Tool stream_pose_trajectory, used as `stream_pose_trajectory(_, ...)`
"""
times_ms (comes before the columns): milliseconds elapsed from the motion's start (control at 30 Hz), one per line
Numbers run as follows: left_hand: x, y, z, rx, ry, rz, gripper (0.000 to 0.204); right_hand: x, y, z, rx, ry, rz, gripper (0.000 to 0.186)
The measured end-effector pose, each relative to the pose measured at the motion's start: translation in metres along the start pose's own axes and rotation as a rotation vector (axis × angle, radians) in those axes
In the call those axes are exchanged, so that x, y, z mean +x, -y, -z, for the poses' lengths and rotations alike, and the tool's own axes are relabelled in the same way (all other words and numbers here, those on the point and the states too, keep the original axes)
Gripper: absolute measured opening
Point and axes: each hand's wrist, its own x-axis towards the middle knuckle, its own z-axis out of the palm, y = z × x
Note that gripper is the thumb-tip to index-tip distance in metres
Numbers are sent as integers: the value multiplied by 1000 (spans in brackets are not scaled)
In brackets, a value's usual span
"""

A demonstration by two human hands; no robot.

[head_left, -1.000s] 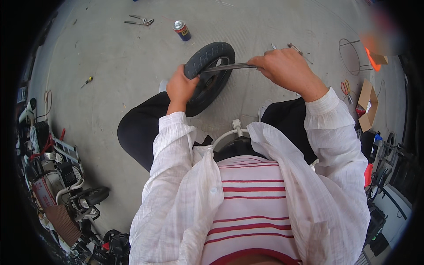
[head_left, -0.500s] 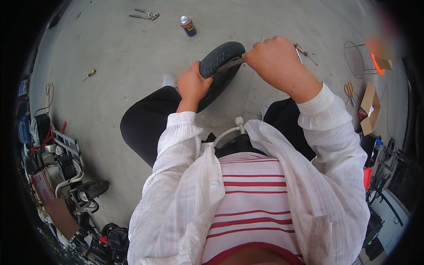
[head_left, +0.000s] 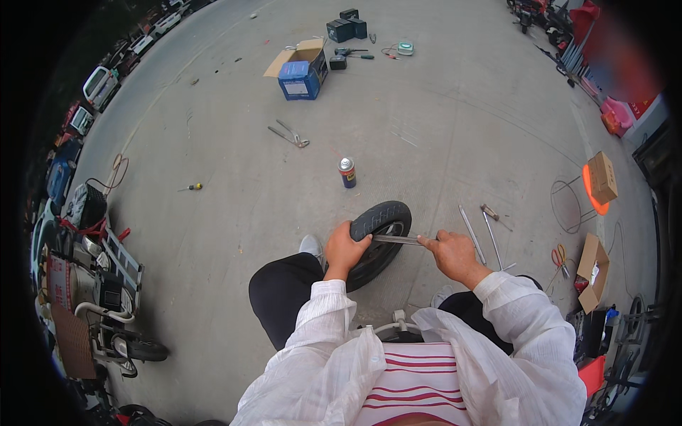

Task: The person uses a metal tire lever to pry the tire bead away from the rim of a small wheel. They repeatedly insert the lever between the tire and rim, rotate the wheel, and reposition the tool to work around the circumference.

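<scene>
A small black tyre on its wheel (head_left: 387, 213) stands tilted on the floor between my legs. My left hand (head_left: 344, 250) is closed on its left side, with the thumb by the tread. In my right hand (head_left: 455, 255) I grip one end of a flat metal tyre lever (head_left: 399, 240). The lever lies nearly level across the open side of the wheel, its far tip close to my left thumb. Whether that tip sits under the tyre's edge cannot be made out.
Beyond the tyre stands a spray can (head_left: 347, 172), with pliers (head_left: 290, 135) farther off. Long metal bars (head_left: 472, 234) lie to the right, near scissors (head_left: 560, 260) and an open carton (head_left: 592, 273). A blue box (head_left: 302, 79) is ahead; a parked scooter (head_left: 114, 319) is at left.
The head view has tilted up, showing more floor ahead. My right hand has come down from its raised, bent-wrist position, and the lever now lies flatter across the wheel.
</scene>
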Motion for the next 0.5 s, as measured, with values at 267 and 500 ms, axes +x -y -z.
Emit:
stream_pose_trajectory(267,0,-4,-8,-9,-57,59,53,-18,4,-20,119,-111,-89,42)
stream_pose_trajectory(500,-2,4,-6,-19,-58,109,53,-34,25,-44,135,-216,-114,42)
